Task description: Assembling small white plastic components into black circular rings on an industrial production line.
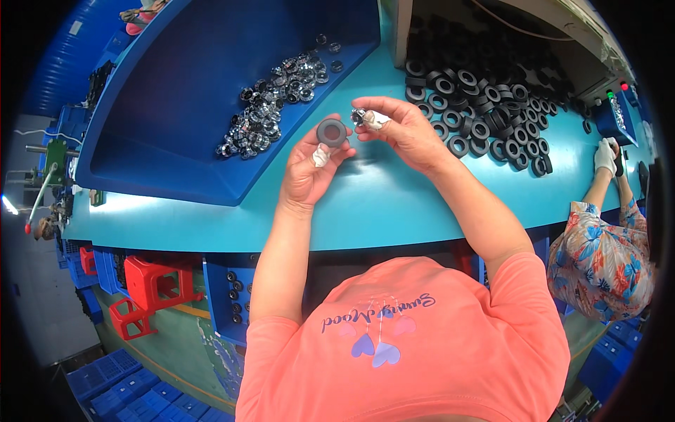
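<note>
Head view: left hand (306, 169), fingers closed on one matte dark-grey ring (323, 132), hole axis toward camera, above teal table (337, 218). Right hand (409, 133), fingertips pinching one shiny silvery piece (358, 117), axis unclear. Black rings (485, 105), loose silvery pieces (261, 118): too many to count.

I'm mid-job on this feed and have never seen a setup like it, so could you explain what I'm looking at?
There is no machine arm here: these are a person's two bare hands, with white wrapping on the thumbs. The single picture comes from a wide fisheye camera worn on the head, looking down, so straight edges look bent. The left hand holds a dark ring; the right hand pinches a small shiny piece close by. On the turquoise table, a blue tray at left holds more shiny pieces, and black rings lie heaped at right. Far right, a white-gloved hand belongs to a co-worker.
</note>
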### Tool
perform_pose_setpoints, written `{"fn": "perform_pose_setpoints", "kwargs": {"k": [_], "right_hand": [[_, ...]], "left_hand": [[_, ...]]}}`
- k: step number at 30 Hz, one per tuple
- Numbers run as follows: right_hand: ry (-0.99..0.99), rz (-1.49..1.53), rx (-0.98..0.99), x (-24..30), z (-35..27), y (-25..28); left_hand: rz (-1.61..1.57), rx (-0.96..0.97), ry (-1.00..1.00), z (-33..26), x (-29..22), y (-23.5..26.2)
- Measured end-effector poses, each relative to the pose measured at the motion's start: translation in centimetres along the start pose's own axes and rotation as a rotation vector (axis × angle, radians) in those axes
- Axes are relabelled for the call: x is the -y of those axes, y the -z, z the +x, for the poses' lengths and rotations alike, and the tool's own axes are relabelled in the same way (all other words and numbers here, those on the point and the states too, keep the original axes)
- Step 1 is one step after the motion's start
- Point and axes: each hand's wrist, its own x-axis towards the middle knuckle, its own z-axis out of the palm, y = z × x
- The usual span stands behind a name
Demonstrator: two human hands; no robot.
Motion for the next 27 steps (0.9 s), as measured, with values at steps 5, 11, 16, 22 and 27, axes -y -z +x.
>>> {"fn": "perform_pose_setpoints", "kwargs": {"k": [5, 11, 16, 22, 27], "right_hand": [[-0.007, -0.010, 0.016, -0.1, -0.1, 0.0], [0.001, 0.014, 0.029, -0.1, -0.1, -0.1], [0.026, -0.009, 0.029, 0.0, -0.1, -0.3], [0.308, -0.381, -0.031, -0.7, -0.5, -0.7], [0.480, -0.653, -0.029, -1.0, -0.5, -1.0]], "left_hand": [[0.003, -0.007, 0.002, -0.1, -0.1, -0.2], [0.001, 0.004, 0.009, 0.0, 0.0, 0.0], [0.027, -0.008, 0.015, -0.1, 0.0, -0.1], [0.157, -0.046, 0.022, 0.1, 0.1, -1.0], [0.270, -0.080, 0.017, 0.1, 0.1, -1.6]]}}
